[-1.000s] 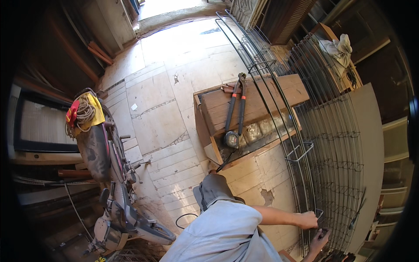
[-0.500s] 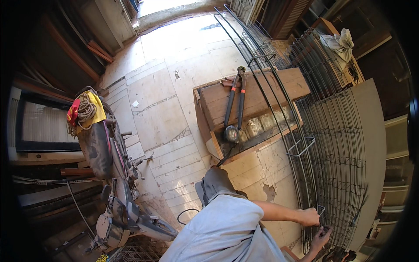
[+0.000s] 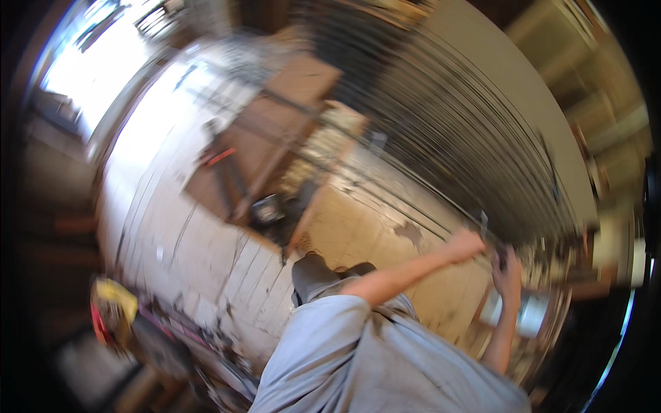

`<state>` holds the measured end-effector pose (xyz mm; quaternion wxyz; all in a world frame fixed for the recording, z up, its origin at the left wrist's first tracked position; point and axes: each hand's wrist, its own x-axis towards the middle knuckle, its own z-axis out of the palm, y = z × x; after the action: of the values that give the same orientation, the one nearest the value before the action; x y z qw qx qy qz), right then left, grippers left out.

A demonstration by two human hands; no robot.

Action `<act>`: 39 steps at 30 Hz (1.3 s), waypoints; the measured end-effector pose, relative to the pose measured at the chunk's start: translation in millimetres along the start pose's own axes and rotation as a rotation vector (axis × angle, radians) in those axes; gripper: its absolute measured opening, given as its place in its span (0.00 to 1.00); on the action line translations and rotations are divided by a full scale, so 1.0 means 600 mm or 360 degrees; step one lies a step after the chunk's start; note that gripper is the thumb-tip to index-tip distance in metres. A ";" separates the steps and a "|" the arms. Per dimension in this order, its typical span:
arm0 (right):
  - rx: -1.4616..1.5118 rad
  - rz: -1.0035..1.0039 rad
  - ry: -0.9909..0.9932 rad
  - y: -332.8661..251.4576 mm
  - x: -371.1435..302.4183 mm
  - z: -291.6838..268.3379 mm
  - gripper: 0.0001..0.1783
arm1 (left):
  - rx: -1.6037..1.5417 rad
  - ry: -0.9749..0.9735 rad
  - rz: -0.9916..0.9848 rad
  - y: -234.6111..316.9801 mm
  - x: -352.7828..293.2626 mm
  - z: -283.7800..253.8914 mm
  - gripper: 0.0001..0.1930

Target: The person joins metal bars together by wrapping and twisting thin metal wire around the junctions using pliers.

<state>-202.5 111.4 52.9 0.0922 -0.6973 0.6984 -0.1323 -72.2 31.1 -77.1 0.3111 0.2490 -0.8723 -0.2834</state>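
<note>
dark steel bars, long and thin, form a narrow open frame [image 3: 427,186] that slants from the upper middle of the view down to the person's hands, on the right. the left hand [image 3: 467,246] is curled at the lower end of this frame, its forearm stretched across from the shirt; blur hides whether the fingers are clamped on the metal. the right hand [image 3: 507,272] is raised just beside it, fingers bent near a small dark patch, and i cannot tell what, if anything, it grips. the two hands are close but apart.

beyond the frame, a broad stack of thin dark metal rods [image 3: 454,124] runs alongside a large flat grey-beige board [image 3: 506,69]. left of the hands, a brown wooden box [image 3: 255,141] sits on the pale tiled floor [image 3: 172,227], with part of the frame crossing over it. on the box lie a long-handled tool with dark grips and orange bands [image 3: 227,175] and a rounded black tape measure [image 3: 267,208]. at lower left, a yellow cloth [image 3: 118,296] rests on a blurred dark motorbike [image 3: 165,344].
</note>
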 end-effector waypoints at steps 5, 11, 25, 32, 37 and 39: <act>-0.0468 -0.0143 0.0207 -0.003 0.024 -0.010 0.09 | -0.0026 0.0047 -0.0040 0.022 -0.009 -0.049 0.07; -0.0136 0.0102 0.0177 0.080 0.067 0.028 0.11 | 0.0007 -0.0005 -0.0183 0.046 -0.006 -0.058 0.07; -0.0111 -0.0338 0.0223 0.106 0.102 0.056 0.13 | -0.0046 -0.0026 -0.0288 0.056 -0.006 -0.074 0.04; -0.0082 -0.0515 0.0360 0.077 0.120 0.044 0.12 | 0.0035 0.0013 -0.0290 0.047 -0.009 -0.061 0.05; 0.0072 -0.0355 0.0381 0.116 0.139 0.088 0.13 | 0.0065 0.0035 -0.0336 0.065 -0.002 -0.063 0.07; 0.0098 -0.0356 0.0428 0.110 0.143 0.097 0.13 | 0.0084 0.0020 -0.0371 0.065 -0.003 -0.061 0.08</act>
<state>-247.9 22.1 -18.3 0.0039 -0.7434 0.6182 -0.2553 -56.2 47.5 -29.1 0.2749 0.3586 -0.8426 -0.2929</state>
